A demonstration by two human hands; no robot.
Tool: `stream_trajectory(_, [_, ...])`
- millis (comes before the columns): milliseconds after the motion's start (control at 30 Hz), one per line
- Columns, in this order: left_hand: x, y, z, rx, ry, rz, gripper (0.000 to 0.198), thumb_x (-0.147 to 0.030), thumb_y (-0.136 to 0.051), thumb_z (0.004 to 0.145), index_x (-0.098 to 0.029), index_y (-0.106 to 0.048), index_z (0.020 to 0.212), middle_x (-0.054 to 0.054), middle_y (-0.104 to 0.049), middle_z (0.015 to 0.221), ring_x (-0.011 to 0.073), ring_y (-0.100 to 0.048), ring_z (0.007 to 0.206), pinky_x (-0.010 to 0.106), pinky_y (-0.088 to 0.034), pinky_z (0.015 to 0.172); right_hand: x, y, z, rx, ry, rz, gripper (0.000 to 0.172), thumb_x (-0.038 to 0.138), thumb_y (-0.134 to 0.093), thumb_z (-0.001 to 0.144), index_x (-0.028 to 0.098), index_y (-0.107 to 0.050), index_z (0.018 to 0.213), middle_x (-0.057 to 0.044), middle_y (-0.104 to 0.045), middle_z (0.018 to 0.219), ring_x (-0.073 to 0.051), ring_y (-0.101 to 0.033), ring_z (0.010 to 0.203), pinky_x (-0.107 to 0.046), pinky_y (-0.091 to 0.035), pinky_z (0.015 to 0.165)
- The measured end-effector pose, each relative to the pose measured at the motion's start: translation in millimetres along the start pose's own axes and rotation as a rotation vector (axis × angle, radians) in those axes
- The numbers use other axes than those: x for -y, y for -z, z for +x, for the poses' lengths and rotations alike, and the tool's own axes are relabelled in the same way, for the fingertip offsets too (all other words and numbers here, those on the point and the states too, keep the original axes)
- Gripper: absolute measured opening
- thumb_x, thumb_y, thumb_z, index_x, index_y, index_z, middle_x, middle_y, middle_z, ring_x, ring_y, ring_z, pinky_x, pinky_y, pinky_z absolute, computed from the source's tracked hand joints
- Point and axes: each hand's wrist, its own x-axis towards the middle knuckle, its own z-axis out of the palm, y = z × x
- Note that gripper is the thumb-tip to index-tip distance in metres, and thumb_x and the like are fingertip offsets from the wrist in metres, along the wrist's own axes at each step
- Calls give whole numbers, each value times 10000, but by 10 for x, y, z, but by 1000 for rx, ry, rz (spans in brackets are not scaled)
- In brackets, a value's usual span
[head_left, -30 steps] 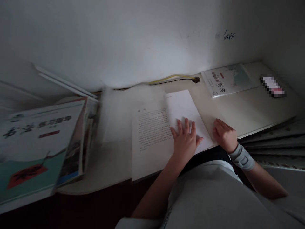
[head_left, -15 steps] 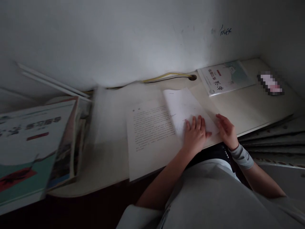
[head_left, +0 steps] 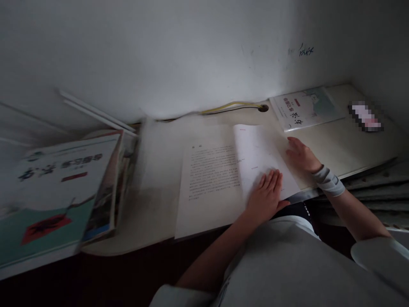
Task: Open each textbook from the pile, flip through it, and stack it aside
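A booklet lies open near the desk's front edge, its left page (head_left: 211,179) covered in printed lines. The right page (head_left: 255,147) is mostly white with a few small marks. My left hand (head_left: 266,194) rests flat on the lower part of that right page, fingers stretched out. Just beyond the page's right edge is my right hand (head_left: 302,155), its fingers extended and apart, holding nothing. A grey band (head_left: 329,181) wraps my right wrist.
A plastic-covered calligraphy book (head_left: 306,108) lies at the back right, beside a blurred-out phone-like object (head_left: 366,117). Yellow and black cables (head_left: 233,105) run along the wall into a desk hole. A stack of books (head_left: 64,187) fills the left end.
The right page now lies flatter. My right hand has let go of its edge and moved up and away; my left hand has slid toward the page's lower edge. The view has shifted slightly.
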Motion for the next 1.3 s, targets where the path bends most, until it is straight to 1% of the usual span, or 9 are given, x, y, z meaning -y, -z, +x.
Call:
stream_trajectory(167, [-27,-81,9,-65,-26,-63,635,-480,-375,942,13,-437,1336,278,-435,1407,305,-385,1353,434,-367,1091,84,29,244,-77,-142,229,410,228,-467,758,153,-625,1129,-124,-661,1080,-180,-666,712,-341,-568,615])
stream_trajectory(433, [-76,-116,37,-250,-160,-35,408,-296,-353,978,-14,-596,1145,231,-621,1226,271,-588,1173,377,-476,1003,-203,3,292,-181,-138,65,271,240,-515,743,167,-716,910,-109,-727,944,-242,-680,863,-416,-533,839])
stream_trajectory(733, [-156,-57,127,-111,-229,-259,410,-342,-401,960,-44,-589,1171,227,-594,1269,278,-511,1261,427,-422,1055,-304,-41,357,-178,-283,310,298,361,-546,791,127,-683,915,-113,-696,850,-241,-691,750,-389,-571,675])
stream_trajectory(833, [-74,35,155,-42,-269,-329,394,-333,-383,960,-75,-595,1170,196,-606,1267,259,-507,1264,418,-390,1079,-268,-2,334,-198,-166,103,326,306,-521,817,132,-659,1056,-145,-678,1027,-261,-661,947,-437,-546,825])
stream_trajectory(933, [31,134,209,66,-307,-410,348,-175,-373,927,-84,-589,1184,185,-595,1283,241,-500,1268,380,-408,1052,-90,35,231,-193,56,-267,496,339,-604,806,157,-560,1265,-184,-463,1398,-326,-434,1290,-533,-388,1032])
stream_trajectory(1000, [100,199,272,140,-312,-440,374,-88,-378,878,-114,-594,1183,162,-588,1296,233,-519,1245,357,-447,994,61,20,130,-84,178,-443,594,414,-637,801,195,-503,1337,-162,-329,1503,-349,-284,1384,-584,-274,1088])
stream_trajectory(1100, [249,318,415,205,-341,-407,330,-98,-406,870,-181,-657,1068,113,-643,1208,233,-554,1190,374,-428,1001,201,-57,-4,122,249,-551,521,453,-591,844,254,-526,1321,-125,-343,1507,-345,-254,1401,-616,-216,1091])
stream_trajectory(1200, [503,424,592,71,-172,-271,257,-213,-467,893,-181,-674,1041,138,-636,1208,297,-437,1304,500,-238,1122,198,-127,-66,200,208,-557,468,421,-542,879,269,-531,1321,-128,-373,1489,-347,-288,1385,-617,-261,1055])
stream_trajectory(1300, [764,423,744,-76,138,-140,476,-375,-563,861,-132,-551,1271,210,-427,1442,390,-186,1422,643,-57,1106,163,-136,-71,174,204,-536,444,355,-528,880,260,-541,1313,-123,-397,1471,-338,-311,1369,-595,-267,1051])
